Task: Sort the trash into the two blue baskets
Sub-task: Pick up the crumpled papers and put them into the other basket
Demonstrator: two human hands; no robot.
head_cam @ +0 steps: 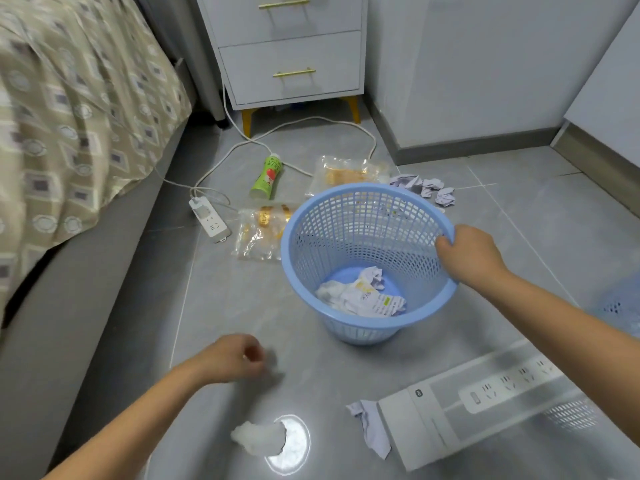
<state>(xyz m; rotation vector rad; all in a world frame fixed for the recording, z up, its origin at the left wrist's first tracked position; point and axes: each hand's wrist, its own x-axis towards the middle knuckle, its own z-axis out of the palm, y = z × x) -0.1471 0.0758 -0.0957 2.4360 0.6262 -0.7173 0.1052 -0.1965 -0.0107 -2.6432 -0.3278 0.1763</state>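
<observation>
A light blue mesh basket (346,237) stands on the grey floor with crumpled white paper (362,294) at its bottom. My right hand (467,252) grips its right rim. My left hand (235,356) hovers low over the floor, fingers curled and blurred; whether it holds anything is unclear. A white tissue wad (258,438) lies near me. On the floor lie a green bottle (267,176), two clear plastic wrappers (258,232) (346,173), crumpled paper balls (424,188), a paper scrap (369,424) and a white power-strip box (485,400). A second blue basket (623,306) shows at the right edge.
A bed with a patterned cover (69,116) runs along the left. A white nightstand (291,50) stands at the back, with a cable and a power strip (209,220) on the floor. White walls (485,64) close off the right.
</observation>
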